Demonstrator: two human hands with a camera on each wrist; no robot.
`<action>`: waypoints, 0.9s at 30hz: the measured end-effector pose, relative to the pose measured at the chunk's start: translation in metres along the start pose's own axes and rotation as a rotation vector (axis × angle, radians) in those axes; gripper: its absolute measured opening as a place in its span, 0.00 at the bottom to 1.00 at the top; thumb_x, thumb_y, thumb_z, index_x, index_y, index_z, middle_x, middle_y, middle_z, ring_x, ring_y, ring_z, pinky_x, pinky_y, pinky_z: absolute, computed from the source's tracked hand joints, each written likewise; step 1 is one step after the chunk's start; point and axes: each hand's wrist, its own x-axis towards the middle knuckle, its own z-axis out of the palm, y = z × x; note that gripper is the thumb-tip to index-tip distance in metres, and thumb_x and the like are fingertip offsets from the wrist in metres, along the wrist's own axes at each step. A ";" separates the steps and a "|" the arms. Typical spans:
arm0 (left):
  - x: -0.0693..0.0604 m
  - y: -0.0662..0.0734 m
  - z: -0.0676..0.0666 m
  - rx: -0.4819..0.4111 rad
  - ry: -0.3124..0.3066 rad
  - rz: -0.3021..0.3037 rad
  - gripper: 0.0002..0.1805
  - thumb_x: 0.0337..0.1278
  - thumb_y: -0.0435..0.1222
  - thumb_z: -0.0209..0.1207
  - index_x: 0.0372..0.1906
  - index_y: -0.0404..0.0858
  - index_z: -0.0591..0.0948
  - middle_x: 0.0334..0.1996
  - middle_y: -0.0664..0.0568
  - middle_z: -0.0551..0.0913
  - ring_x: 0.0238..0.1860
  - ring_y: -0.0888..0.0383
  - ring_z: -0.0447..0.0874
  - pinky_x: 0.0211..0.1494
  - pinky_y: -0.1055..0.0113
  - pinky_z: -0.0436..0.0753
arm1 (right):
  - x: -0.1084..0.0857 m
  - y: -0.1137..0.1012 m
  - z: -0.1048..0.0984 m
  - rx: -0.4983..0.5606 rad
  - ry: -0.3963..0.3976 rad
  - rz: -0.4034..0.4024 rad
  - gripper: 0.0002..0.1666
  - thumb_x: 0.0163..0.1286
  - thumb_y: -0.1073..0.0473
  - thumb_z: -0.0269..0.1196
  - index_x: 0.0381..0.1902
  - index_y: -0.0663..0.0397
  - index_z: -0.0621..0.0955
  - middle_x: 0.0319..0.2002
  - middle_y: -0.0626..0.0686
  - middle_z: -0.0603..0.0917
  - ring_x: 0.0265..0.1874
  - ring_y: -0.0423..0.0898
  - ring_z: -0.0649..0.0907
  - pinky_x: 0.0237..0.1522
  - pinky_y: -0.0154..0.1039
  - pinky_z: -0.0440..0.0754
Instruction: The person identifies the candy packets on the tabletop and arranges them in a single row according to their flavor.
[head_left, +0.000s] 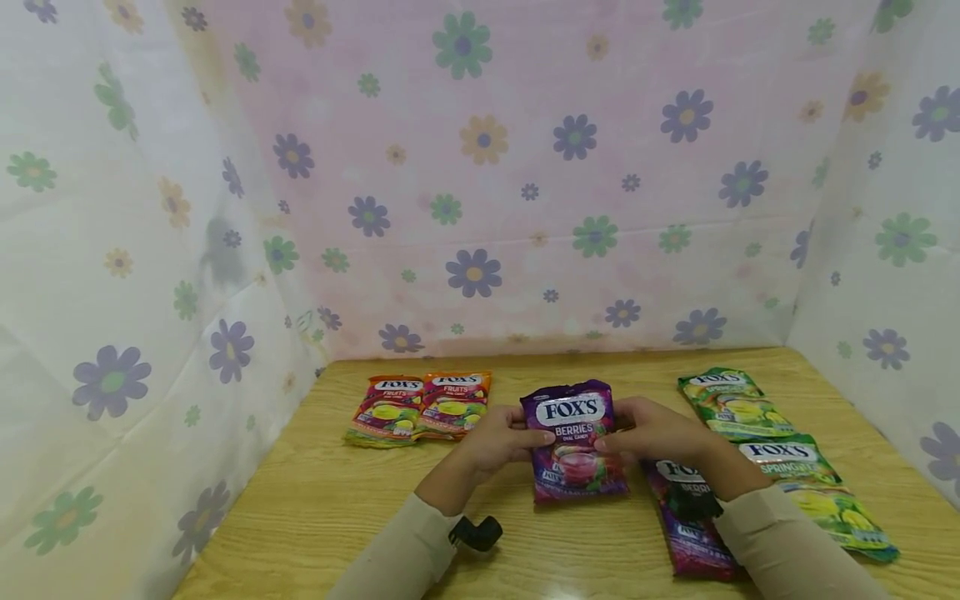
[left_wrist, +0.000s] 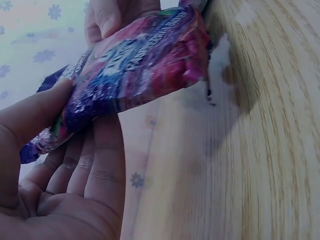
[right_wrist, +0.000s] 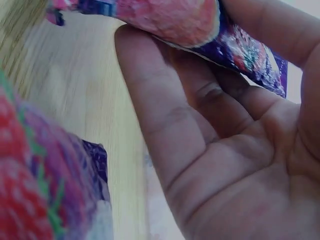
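Observation:
A purple Fox's Berries bag (head_left: 576, 475) is held upright between both hands in the middle of the head view. The left hand (head_left: 491, 446) pinches its left edge, thumb on the front and fingers behind. From the other side the right hand (head_left: 660, 437) grips the right edge the same way. In the left wrist view the bag (left_wrist: 135, 65) lies between the thumb and fingers of the left hand (left_wrist: 75, 175). The right wrist view has the bag (right_wrist: 175, 22) above the fingers of the right hand (right_wrist: 225, 135).
Two orange-red Fruits bags (head_left: 390, 410) lie side by side at the back left. Under the right forearm lies another purple Berries bag (head_left: 693, 533), partly hidden. Green Fox's bags (head_left: 738, 407) lie along the right side of the wooden table (head_left: 300, 500). Flowered cloth surrounds the table.

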 end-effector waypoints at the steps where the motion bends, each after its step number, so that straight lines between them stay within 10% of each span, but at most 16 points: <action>1: 0.000 0.001 0.000 -0.005 0.005 0.005 0.22 0.65 0.34 0.68 0.62 0.31 0.81 0.54 0.42 0.88 0.51 0.48 0.90 0.54 0.56 0.89 | 0.000 0.000 0.000 0.003 0.005 -0.007 0.22 0.74 0.52 0.67 0.56 0.63 0.79 0.43 0.58 0.88 0.37 0.51 0.87 0.38 0.49 0.90; 27: -0.005 0.017 -0.012 0.073 0.171 0.105 0.21 0.61 0.42 0.73 0.56 0.38 0.84 0.52 0.46 0.85 0.49 0.53 0.88 0.54 0.53 0.89 | 0.009 -0.015 -0.003 0.160 0.160 -0.010 0.33 0.75 0.48 0.65 0.67 0.64 0.73 0.55 0.61 0.85 0.52 0.56 0.88 0.52 0.50 0.89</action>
